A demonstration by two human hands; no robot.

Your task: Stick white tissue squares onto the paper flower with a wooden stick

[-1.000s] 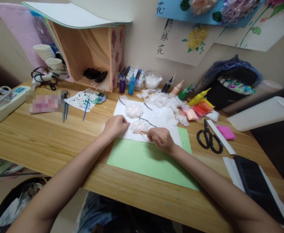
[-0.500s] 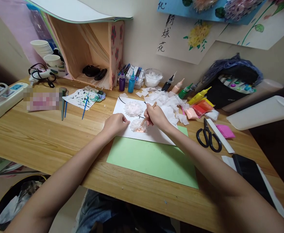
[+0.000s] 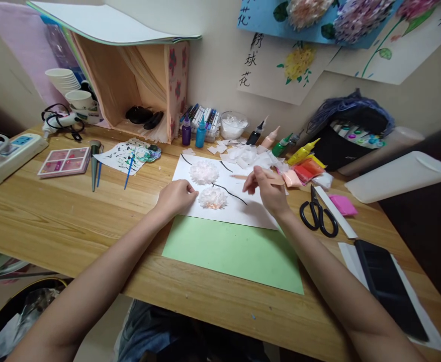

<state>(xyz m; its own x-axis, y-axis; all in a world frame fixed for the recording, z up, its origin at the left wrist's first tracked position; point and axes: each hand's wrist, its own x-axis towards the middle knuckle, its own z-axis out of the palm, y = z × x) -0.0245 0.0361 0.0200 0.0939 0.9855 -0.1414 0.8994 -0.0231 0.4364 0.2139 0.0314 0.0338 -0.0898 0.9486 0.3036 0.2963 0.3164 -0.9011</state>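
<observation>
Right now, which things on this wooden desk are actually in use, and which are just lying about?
In use:
left hand pressing the white paper sheet
right hand holding a thin wooden stick
two fluffy white tissue flowers
pile of white tissue squares

Lying about:
black-handled scissors
pink paint palette
black phone
blue paintbrush
</observation>
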